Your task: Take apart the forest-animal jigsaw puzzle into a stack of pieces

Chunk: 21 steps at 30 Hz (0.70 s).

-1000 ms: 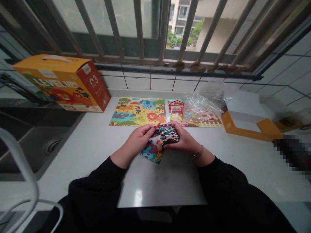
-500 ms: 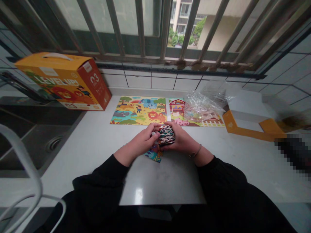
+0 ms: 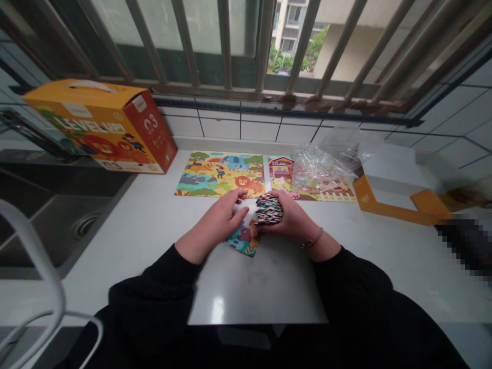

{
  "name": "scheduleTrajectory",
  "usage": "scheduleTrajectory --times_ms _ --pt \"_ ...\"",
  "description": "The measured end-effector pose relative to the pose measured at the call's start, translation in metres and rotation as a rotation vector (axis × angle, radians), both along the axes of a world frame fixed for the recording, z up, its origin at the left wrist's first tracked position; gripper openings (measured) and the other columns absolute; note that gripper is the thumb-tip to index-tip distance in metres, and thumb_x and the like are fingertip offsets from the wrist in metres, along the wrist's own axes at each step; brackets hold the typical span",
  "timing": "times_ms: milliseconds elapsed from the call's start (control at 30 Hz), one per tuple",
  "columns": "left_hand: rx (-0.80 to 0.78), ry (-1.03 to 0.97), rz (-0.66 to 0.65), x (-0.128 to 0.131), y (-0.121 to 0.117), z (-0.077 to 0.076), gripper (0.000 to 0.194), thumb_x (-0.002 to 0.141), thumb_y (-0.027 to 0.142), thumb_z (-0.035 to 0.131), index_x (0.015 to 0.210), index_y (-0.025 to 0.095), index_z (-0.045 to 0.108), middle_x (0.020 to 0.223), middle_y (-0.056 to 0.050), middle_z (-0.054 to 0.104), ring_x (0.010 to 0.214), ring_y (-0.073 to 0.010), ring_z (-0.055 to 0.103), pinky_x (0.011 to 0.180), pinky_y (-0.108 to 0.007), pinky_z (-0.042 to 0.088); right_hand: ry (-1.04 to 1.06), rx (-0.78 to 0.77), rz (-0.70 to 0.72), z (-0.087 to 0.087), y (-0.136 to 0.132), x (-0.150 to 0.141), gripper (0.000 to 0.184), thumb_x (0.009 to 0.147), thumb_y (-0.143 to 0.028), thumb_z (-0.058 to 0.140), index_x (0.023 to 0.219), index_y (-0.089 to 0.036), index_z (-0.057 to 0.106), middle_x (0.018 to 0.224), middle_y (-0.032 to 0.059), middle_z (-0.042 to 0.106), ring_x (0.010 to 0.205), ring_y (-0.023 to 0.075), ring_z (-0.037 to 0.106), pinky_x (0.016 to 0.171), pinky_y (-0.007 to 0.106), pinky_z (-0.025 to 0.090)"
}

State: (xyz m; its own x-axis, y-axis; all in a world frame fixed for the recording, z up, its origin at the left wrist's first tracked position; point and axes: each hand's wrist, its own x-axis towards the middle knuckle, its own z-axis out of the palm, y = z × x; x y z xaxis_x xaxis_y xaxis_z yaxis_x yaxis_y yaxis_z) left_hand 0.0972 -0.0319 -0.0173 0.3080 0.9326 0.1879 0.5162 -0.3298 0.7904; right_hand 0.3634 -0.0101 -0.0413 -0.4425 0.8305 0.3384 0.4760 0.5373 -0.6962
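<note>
A thick stack of puzzle pieces (image 3: 269, 210) is gripped in my right hand (image 3: 290, 212), its layered edges facing left. My left hand (image 3: 221, 220) is just left of the stack, apart from it, thumb and fingers spread with nothing visible between them. Below the hands, a few colourful puzzle pieces (image 3: 243, 242) in blue, purple and orange lie on the white counter (image 3: 154, 225). Past my hands lies a finished-looking picture sheet (image 3: 223, 174) with safari animals. To its right is a farm picture sheet (image 3: 282, 169), partly covered by clear plastic wrap (image 3: 321, 166).
An orange carton with a handle (image 3: 103, 128) stands at the back left beside the sink (image 3: 73, 225). At the right is an open orange and white box (image 3: 400, 200). A white cable-like tube (image 3: 49, 256) curves at the lower left. Window bars (image 3: 226, 46) rise behind the counter.
My left hand has come away from the stack toward the left, and its fingers have spread. My right hand, holding the stack, has shifted slightly right.
</note>
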Motion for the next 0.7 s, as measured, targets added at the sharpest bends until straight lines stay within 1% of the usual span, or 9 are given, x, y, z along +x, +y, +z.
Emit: scheduleTrajectory --times_ms 33,100,167,267,333,400,467,567,700 --pt "0.026 0.053 -0.021 -0.007 -0.001 0.004 0.038 0.099 0.036 0.072 0.135 0.022 0.069 0.13 -0.013 0.071 0.119 -0.0316 0.067 0.11 -0.047 0.05 0.006 0.012 -0.033 0.002 0.0 0.002 0.09 0.066 -0.058 0.103 0.137 -0.024 0.059 0.128 0.0147 0.067 0.118 0.0371 0.066 0.105 0.057 0.057" --pt "0.038 0.158 -0.109 -0.022 -0.003 0.013 0.04 0.094 0.046 0.08 0.127 0.024 0.075 0.127 -0.012 0.071 0.122 -0.0331 0.065 0.111 -0.048 0.049 0.013 0.035 -0.073 0.005 0.0 0.006 0.092 0.065 -0.06 0.103 0.137 -0.025 0.058 0.13 0.015 0.067 0.12 0.0381 0.065 0.107 0.057 0.056" --pt "0.019 0.233 -0.124 -0.035 -0.006 0.017 0.047 0.087 0.05 0.087 0.125 0.024 0.076 0.127 -0.011 0.068 0.12 -0.0329 0.064 0.108 -0.046 0.05 -0.004 0.047 -0.057 0.008 -0.001 0.007 0.088 0.066 -0.06 0.102 0.135 -0.025 0.06 0.129 0.0149 0.067 0.121 0.0384 0.065 0.107 0.057 0.055" --pt "-0.057 0.333 -0.171 -0.043 -0.008 0.018 0.057 0.073 0.049 0.098 0.121 0.025 0.078 0.124 -0.01 0.067 0.117 -0.0322 0.063 0.103 -0.043 0.051 -0.067 0.011 0.023 0.008 -0.002 0.006 0.08 0.07 -0.052 0.102 0.133 -0.024 0.062 0.126 0.0142 0.068 0.116 0.0366 0.066 0.102 0.055 0.056" --pt "-0.092 0.374 -0.209 -0.042 -0.008 0.015 0.057 0.067 0.044 0.101 0.116 0.025 0.077 0.12 -0.009 0.067 0.115 -0.0319 0.063 0.1 -0.041 0.05 -0.095 -0.022 0.05 0.007 -0.002 0.004 0.078 0.071 -0.046 0.102 0.134 -0.024 0.062 0.125 0.0136 0.068 0.115 0.0352 0.066 0.101 0.053 0.056" --pt "-0.116 0.381 -0.214 -0.04 -0.008 0.014 0.054 0.067 0.039 0.1 0.113 0.024 0.075 0.118 -0.008 0.068 0.114 -0.0314 0.063 0.097 -0.04 0.05 -0.1 -0.035 0.05 0.007 -0.002 0.004 0.077 0.071 -0.043 0.103 0.134 -0.024 0.062 0.125 0.0129 0.068 0.115 0.0346 0.066 0.1 0.052 0.056" --pt "-0.152 0.371 -0.2 -0.037 -0.009 0.014 0.052 0.069 0.036 0.098 0.113 0.023 0.072 0.116 -0.008 0.068 0.111 -0.0305 0.063 0.094 -0.04 0.05 -0.101 -0.037 0.047 0.007 -0.002 0.004 0.076 0.071 -0.044 0.103 0.133 -0.024 0.062 0.124 0.0127 0.069 0.113 0.0341 0.066 0.099 0.051 0.057" --pt "-0.225 0.33 -0.182 -0.035 -0.011 0.017 0.053 0.071 0.033 0.095 0.115 0.023 0.068 0.114 -0.006 0.069 0.104 -0.0281 0.064 0.089 -0.038 0.05 -0.1 -0.025 0.042 0.008 -0.002 0.004 0.074 0.072 -0.046 0.102 0.131 -0.023 0.062 0.122 0.0126 0.069 0.111 0.0334 0.067 0.096 0.05 0.057" --pt "-0.303 0.26 -0.175 -0.033 -0.014 0.021 0.049 0.075 0.031 0.09 0.113 0.024 0.06 0.107 -0.002 0.071 0.093 -0.0241 0.067 0.08 -0.034 0.049 -0.075 -0.001 0.052 0.01 -0.004 0.003 0.075 0.071 -0.046 0.102 0.131 -0.025 0.063 0.124 0.0121 0.069 0.112 0.0335 0.067 0.097 0.05 0.058"
